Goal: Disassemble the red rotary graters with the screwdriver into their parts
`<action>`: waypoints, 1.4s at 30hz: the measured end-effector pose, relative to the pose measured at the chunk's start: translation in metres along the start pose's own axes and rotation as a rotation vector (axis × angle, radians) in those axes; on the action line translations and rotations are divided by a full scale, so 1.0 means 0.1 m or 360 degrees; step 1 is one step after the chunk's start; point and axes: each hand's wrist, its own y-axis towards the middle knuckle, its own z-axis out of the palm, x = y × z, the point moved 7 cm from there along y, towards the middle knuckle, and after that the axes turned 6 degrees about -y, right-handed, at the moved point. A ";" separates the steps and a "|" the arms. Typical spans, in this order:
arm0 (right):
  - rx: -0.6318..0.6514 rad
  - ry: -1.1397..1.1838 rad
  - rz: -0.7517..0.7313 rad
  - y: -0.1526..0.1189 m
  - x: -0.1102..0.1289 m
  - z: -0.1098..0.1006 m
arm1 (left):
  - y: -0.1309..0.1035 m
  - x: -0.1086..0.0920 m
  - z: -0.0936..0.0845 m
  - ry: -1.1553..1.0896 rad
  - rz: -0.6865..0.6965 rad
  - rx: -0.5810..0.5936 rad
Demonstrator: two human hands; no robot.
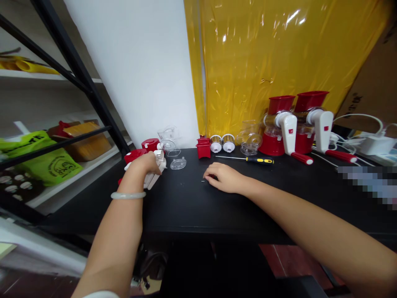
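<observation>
My left hand (145, 164) is closed over a white plastic crank handle (152, 179) at the left of the black table; the palm hides part of it. Red grater parts (135, 155) lie beside that hand. My right hand (226, 178) rests low over the middle of the table, fingers bent and a gap between thumb and forefinger. Just left of its fingertips lies a tiny metal piece (202, 181), perhaps a screw. A clear plastic cover (178, 163) sits between the hands. Behind the right hand is a yellow-and-black screwdriver (259, 160).
Two red-and-white rotary graters (281, 128) stand at the back right. Along the back are a red hopper part (203, 148), two grater drums (222, 143) and clear housings (249, 138). White cables (359, 118) lie far right; a black-framed shelf (83, 89) borders the left.
</observation>
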 end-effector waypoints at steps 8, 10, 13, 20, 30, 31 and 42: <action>0.0003 -0.0004 -0.0005 0.00 -0.01 0.01 | 0.04 0.02 0.03 0.0153 -0.0056 0.0024; 0.0006 -0.0003 -0.0013 0.00 0.00 0.01 | 0.06 0.04 0.03 0.0147 -0.0056 0.0024; 0.0011 -0.0003 -0.0015 0.00 0.00 0.00 | 0.08 0.07 0.02 0.0132 -0.0059 0.0034; 0.0008 -0.0003 -0.0004 0.00 0.00 0.00 | 0.06 0.09 -0.03 0.0161 -0.0122 0.0050; 0.0016 0.0005 0.0022 0.01 -0.01 -0.02 | -0.37 -0.19 -0.37 0.0036 -0.0163 -0.0564; 0.0006 0.0005 0.0018 0.00 0.00 -0.01 | -0.41 -0.26 -0.42 0.0016 -0.0086 -0.0715; -0.0678 -0.0420 0.0424 -0.05 -0.51 -0.74 | -0.64 -1.04 -0.26 -0.0262 0.1236 -0.1193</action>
